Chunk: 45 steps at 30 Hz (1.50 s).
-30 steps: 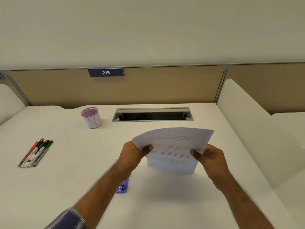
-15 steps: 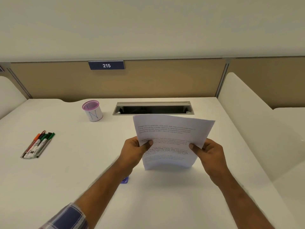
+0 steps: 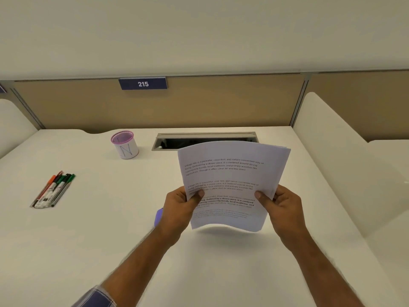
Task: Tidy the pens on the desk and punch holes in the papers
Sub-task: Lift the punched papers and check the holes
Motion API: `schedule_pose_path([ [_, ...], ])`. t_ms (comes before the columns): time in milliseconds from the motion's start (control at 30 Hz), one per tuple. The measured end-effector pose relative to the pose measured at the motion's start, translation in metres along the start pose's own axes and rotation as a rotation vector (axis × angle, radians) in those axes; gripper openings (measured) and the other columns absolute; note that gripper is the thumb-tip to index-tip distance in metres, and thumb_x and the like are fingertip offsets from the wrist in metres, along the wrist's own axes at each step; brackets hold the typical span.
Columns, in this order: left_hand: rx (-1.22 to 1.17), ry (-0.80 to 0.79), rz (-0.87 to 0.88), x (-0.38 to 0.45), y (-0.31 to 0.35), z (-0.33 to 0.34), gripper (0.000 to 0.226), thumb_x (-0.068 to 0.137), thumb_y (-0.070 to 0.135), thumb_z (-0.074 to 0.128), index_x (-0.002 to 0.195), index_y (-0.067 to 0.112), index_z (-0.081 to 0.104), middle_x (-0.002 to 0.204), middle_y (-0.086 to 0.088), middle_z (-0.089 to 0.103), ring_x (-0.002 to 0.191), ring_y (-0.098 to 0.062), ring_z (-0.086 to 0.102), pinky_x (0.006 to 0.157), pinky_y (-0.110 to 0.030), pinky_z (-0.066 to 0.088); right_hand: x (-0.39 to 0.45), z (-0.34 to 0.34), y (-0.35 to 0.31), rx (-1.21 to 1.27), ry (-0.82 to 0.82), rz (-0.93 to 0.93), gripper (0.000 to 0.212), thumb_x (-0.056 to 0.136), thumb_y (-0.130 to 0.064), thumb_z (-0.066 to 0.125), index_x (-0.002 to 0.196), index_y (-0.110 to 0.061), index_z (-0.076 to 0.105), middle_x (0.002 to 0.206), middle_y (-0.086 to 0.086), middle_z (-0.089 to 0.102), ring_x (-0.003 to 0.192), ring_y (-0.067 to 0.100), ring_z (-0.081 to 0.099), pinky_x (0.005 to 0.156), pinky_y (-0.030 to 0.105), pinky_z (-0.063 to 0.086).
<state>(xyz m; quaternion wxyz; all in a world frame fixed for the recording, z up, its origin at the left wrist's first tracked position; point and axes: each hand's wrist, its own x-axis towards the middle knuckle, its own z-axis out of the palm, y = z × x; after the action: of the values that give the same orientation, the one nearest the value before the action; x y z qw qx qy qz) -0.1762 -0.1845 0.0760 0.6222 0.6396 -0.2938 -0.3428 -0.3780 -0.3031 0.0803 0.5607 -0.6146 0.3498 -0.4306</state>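
I am holding the papers [image 3: 232, 173] up in the air over the white desk [image 3: 110, 240], with the printed words facing me. My left hand [image 3: 180, 209] is pinching the left edge of the papers, with my thumb lying flat on the front. My right hand [image 3: 282, 206] is pinching the right edge the same way, thumb on the front and the other fingers tucked behind. The papers are bending a little, and their bottom edge is hanging just above the desk with a soft shadow under it. The top edge is reaching up in front of the long gray slot [image 3: 205, 140] in the desk. A small purple thing [image 3: 159, 216] is peeking out from behind my left wrist, and I cannot tell what it is. Farther to my left, a bunch of pens [image 3: 54, 189] is lying side by side on the desk, well apart from the papers. A white cup with a pink rim [image 3: 125, 144] is standing near the back of the desk, just beside the left end of the slot. A white side wall [image 3: 332, 151] is standing along the right edge of the desk. A blue sign reading 215 [image 3: 143, 83] is sitting on the tan back wall.
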Motion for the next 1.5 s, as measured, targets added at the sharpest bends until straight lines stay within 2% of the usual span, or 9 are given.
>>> schedule_pose_path([
  [167, -0.002, 0.003, -0.047, -0.006, -0.007, 0.002, 0.016, 0.094, 0.014, 0.063, 0.105, 0.016, 0.073, 0.101, 0.004, 0.077, 0.099, -0.023, 0.070, 0.072, -0.021, 0.057, -0.005, 0.002, 0.006, -0.024, -0.005, 0.041, 0.019, 0.084, -0.010, 0.070, 0.087, -0.028, 0.071, 0.087, -0.014, 0.076, 0.083, 0.011, 0.072, 0.070, 0.018, 0.057],
  [400, 0.001, 0.062, -0.074, -0.008, -0.013, 0.003, 0.014, 0.094, 0.017, 0.063, 0.103, 0.019, 0.073, 0.099, 0.004, 0.077, 0.098, -0.025, 0.070, 0.081, -0.031, 0.059, -0.009, 0.001, 0.013, -0.028, -0.036, 0.074, 0.019, 0.083, -0.009, 0.071, 0.090, -0.027, 0.072, 0.090, -0.011, 0.077, 0.085, 0.012, 0.072, 0.079, 0.027, 0.058],
  [533, -0.017, 0.107, -0.040, -0.005, -0.011, -0.001, 0.012, 0.093, 0.017, 0.064, 0.098, 0.017, 0.075, 0.096, 0.000, 0.078, 0.094, -0.028, 0.072, 0.083, -0.042, 0.060, -0.007, -0.005, 0.018, 0.050, -0.015, 0.100, 0.021, 0.081, -0.007, 0.072, 0.098, -0.019, 0.069, 0.094, -0.005, 0.076, 0.092, 0.015, 0.071, 0.074, 0.018, 0.056],
  [733, -0.274, 0.137, -0.005, 0.000, 0.003, -0.010, 0.027, 0.088, 0.019, 0.066, 0.111, 0.007, 0.070, 0.111, -0.012, 0.074, 0.106, -0.032, 0.069, 0.091, -0.047, 0.055, -0.008, -0.006, 0.037, 0.115, 0.068, 0.275, 0.062, 0.070, -0.031, 0.083, 0.124, -0.023, 0.054, 0.130, -0.003, 0.059, 0.122, 0.011, 0.053, 0.096, 0.027, 0.042],
  [867, -0.414, 0.119, -0.012, 0.001, 0.012, -0.008, 0.038, 0.088, 0.022, 0.064, 0.124, 0.011, 0.062, 0.123, -0.011, 0.069, 0.117, -0.029, 0.063, 0.099, -0.047, 0.049, -0.013, 0.009, 0.042, 0.329, -0.003, 0.380, 0.104, 0.038, -0.064, 0.087, 0.123, -0.017, 0.051, 0.123, 0.002, 0.061, 0.116, 0.017, 0.056, 0.097, 0.038, 0.046],
  [1033, -0.610, 0.084, -0.073, -0.003, 0.015, 0.006, 0.039, 0.095, 0.015, 0.057, 0.133, 0.015, 0.055, 0.127, -0.010, 0.067, 0.119, -0.028, 0.063, 0.095, -0.043, 0.054, -0.018, 0.034, 0.027, 0.566, -0.244, 0.358, 0.073, 0.064, -0.044, 0.083, 0.125, -0.014, 0.056, 0.124, 0.008, 0.066, 0.113, 0.026, 0.062, 0.093, 0.042, 0.052],
  [1200, -0.645, 0.061, -0.128, -0.009, 0.005, 0.017, 0.038, 0.098, 0.009, 0.052, 0.135, 0.016, 0.053, 0.127, -0.010, 0.067, 0.117, -0.026, 0.064, 0.090, -0.040, 0.058, -0.013, 0.037, 0.011, 0.551, -0.058, 0.285, 0.038, 0.077, -0.005, 0.070, 0.113, -0.009, 0.064, 0.113, 0.009, 0.072, 0.105, 0.027, 0.068, 0.085, 0.037, 0.057],
  [1400, -0.662, 0.093, -0.147, -0.001, 0.010, -0.016, 0.033, 0.092, 0.024, 0.054, 0.123, 0.016, 0.062, 0.112, -0.006, 0.074, 0.098, -0.018, 0.072, 0.083, -0.031, 0.060, 0.000, 0.011, 0.004, 0.454, -0.023, 0.242, 0.060, 0.055, -0.028, 0.088, 0.108, -0.011, 0.068, 0.109, 0.010, 0.073, 0.101, 0.029, 0.070, 0.083, 0.038, 0.059],
  [1500, -0.552, 0.163, -0.112, 0.014, 0.017, -0.053, 0.027, 0.098, 0.026, 0.050, 0.119, 0.018, 0.063, 0.111, -0.003, 0.073, 0.091, -0.014, 0.073, 0.081, -0.027, 0.060, 0.007, -0.009, -0.002, 0.402, -0.039, 0.238, 0.041, 0.073, -0.010, 0.074, 0.112, -0.008, 0.066, 0.110, 0.010, 0.073, 0.100, 0.029, 0.070, 0.085, 0.039, 0.058],
])
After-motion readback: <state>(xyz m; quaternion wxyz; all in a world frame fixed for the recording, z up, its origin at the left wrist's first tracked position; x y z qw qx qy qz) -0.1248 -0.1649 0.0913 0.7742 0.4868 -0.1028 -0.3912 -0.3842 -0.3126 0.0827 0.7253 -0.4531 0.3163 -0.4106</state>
